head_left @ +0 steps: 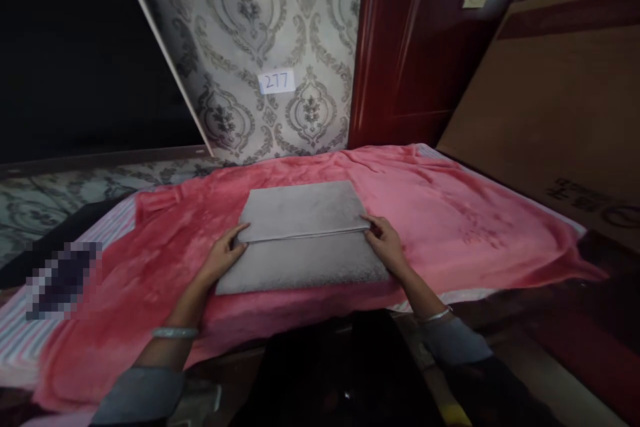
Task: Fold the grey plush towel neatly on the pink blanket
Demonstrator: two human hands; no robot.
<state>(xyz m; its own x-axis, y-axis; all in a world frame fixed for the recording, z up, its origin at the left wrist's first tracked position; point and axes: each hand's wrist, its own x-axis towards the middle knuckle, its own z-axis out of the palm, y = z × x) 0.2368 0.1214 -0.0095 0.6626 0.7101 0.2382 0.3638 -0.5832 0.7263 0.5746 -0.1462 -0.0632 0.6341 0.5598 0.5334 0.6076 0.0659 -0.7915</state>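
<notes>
A flat grey folded panel [305,260], felt-like on its surface, lies on a pink plush blanket [425,207]. Across its middle runs a raised edge, where the far section meets the near one. My left hand [225,257] pinches this edge at the panel's left side, thumb and fingers closed on it. At the opposite end my right hand [386,245] grips the same edge between thumb and fingers. What kind of article the grey panel is, I cannot make out.
A large cardboard box [560,100] leans at the right. Patterned wallpaper [310,20] with a "277" label [277,81] rises behind, beside a dark red wooden panel [400,47]. A big black screen [90,53] stands at the left, above striped cloth [25,333] and a blurred-out patch.
</notes>
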